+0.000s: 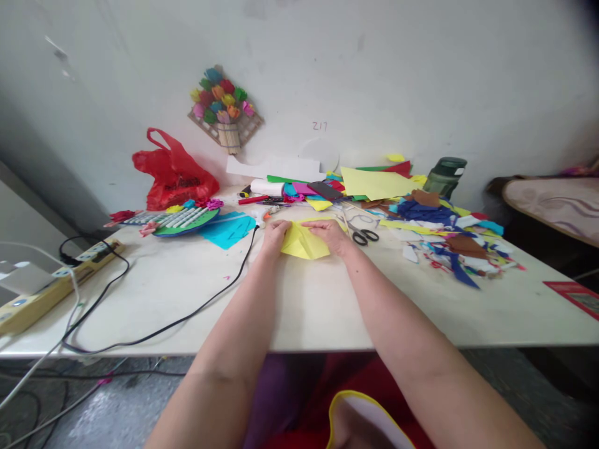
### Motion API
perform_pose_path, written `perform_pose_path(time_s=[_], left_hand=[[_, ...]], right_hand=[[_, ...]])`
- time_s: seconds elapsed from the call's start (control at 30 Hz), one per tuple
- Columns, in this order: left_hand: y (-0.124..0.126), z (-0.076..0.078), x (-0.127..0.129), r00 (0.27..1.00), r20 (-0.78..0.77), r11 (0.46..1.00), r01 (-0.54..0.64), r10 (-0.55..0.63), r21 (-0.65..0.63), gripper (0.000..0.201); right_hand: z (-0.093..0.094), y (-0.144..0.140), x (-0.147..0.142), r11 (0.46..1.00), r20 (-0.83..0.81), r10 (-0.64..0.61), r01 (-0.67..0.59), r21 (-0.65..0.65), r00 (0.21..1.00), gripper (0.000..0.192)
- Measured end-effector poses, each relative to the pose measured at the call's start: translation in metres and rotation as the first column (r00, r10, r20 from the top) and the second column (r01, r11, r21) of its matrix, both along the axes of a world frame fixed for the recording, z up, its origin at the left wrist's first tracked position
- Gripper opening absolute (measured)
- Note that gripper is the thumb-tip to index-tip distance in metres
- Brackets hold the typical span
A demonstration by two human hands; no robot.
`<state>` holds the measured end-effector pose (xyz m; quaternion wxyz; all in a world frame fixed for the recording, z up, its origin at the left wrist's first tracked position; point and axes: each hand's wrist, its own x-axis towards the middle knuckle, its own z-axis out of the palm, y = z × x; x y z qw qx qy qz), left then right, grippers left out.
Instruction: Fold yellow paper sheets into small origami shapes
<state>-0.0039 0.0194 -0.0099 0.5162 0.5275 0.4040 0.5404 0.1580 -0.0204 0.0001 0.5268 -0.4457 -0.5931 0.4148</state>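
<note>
Between my hands is a sheet of yellow paper (305, 244) with creases across it, held just above the white table (322, 305). My left hand (277, 236) pinches its left edge. On the opposite side, my right hand (331, 234) grips the upper right part with bent fingers. Black-handled scissors (365, 237) lie just right of my right hand. A white glue gun (260, 216) rests to the left, beyond my left hand, with its black cord (206, 304) running toward the table's front edge.
Paper scraps (468, 246) cover the right side. Blue paper (229, 229), a green round craft piece (187, 223) and a red plastic bag (175, 178) are at left. A power strip (35, 304) lies along the left edge; a green bottle (443, 178) stands at the back.
</note>
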Motion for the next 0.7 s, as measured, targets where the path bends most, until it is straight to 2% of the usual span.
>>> perform_pose_path(time_s=[0.53,0.7], left_hand=[[-0.0001,0.0004,0.001,0.999,0.028,0.999,0.019,-0.018,-0.026,0.024],[0.001,-0.0001,0.0007,0.999,0.043,1.0,0.016,-0.015,-0.018,0.026]], right_hand=[[0.0063,-0.0054,-0.0009,0.997,0.184,-0.076,0.071,0.032,0.98,0.028],[0.0056,-0.0035,0.0031,0.995,0.207,-0.028,0.007,0.099,0.978,0.027]])
